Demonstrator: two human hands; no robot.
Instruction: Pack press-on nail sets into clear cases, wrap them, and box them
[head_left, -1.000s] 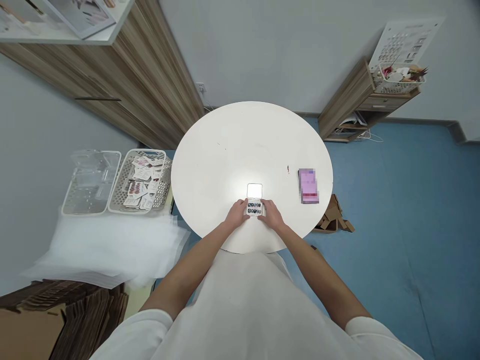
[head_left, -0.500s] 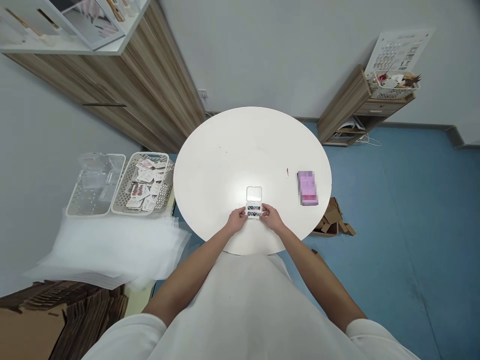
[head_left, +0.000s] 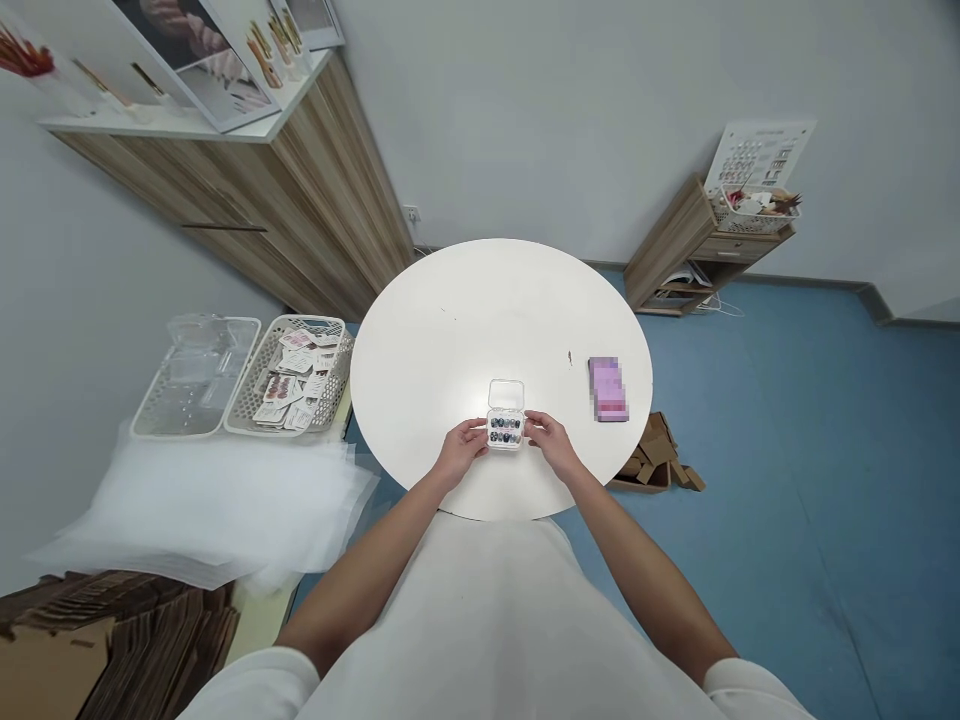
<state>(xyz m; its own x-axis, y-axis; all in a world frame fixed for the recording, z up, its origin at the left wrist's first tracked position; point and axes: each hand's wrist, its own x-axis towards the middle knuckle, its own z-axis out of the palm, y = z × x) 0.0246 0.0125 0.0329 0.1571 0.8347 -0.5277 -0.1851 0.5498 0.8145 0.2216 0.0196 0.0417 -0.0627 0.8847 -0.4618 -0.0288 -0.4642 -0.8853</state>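
Note:
A small clear plastic case of press-on nails [head_left: 505,430] is between my hands near the front of the round white table [head_left: 420,300]. Its see-through lid [head_left: 507,394] stands raised on the far side, and two rows of dark and pale patterned nails show inside. With fingers and thumb, my left hand [head_left: 462,452] grips the case's left edge. On the opposite edge, my right hand [head_left: 552,442] holds it the same way. Whether the case touches the tabletop, I cannot tell.
A purple box [head_left: 608,389], partly pixelated, lies on the table's right side. To the left stand a white basket of printed cards [head_left: 341,375] and a basket of clear plastic pieces [head_left: 142,415], behind white sheets [head_left: 217,500]. Cardboard pieces [head_left: 656,445] lie on the floor at right.
My view has tilted and shifted slightly. The case looks larger and a little closer to the camera, with both hands still at its sides.

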